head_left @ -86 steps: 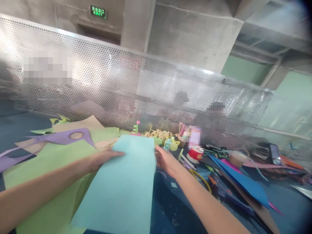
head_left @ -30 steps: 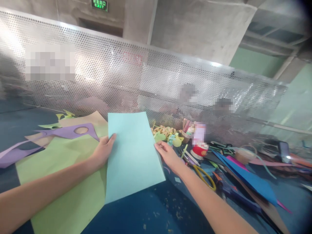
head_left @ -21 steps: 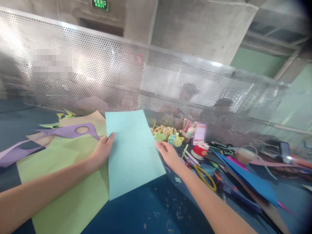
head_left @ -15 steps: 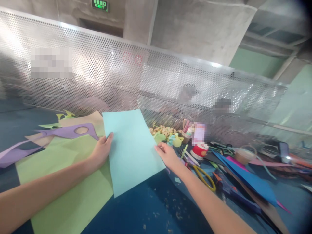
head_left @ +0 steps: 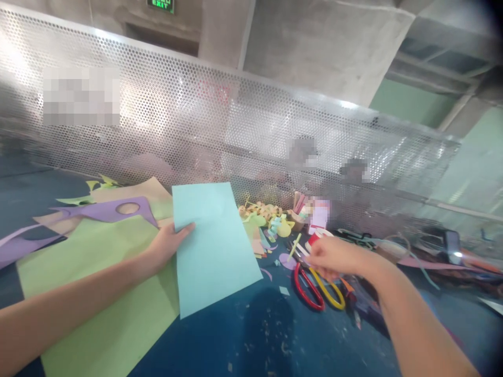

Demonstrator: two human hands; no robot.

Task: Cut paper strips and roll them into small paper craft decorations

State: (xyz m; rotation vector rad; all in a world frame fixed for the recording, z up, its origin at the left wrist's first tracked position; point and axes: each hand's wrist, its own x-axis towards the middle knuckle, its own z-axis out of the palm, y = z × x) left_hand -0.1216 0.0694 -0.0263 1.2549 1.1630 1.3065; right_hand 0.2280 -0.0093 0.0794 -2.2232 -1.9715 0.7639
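My left hand (head_left: pixel 167 245) is closed on the left edge of a light blue sheet of paper (head_left: pixel 214 251), thumb on its front face. The sheet is held raised and tilted, partly in front of a large green sheet (head_left: pixel 106 293). My right hand (head_left: pixel 332 256) is off the paper, over the tools on the right, its fingers curled downward. Just below it lie a red scissor handle (head_left: pixel 309 288) and a yellow scissor handle (head_left: pixel 334 294); I cannot tell if they belong to one pair. Whatever the right fingers hold, if anything, is hidden.
Purple cut-out paper (head_left: pixel 106 208) and tan sheets lie at the left. Small yellow and green paper pieces (head_left: pixel 281 225) are heaped at the back. Scraps dot the blue table (head_left: pixel 212 345). A phone (head_left: pixel 451 243) stands at the right. A perforated metal screen (head_left: pixel 255 120) runs behind.
My right hand has let go of the light blue sheet and moved right, over the scissor handles. The sheet stays in my left hand, and the red handle has come into view.
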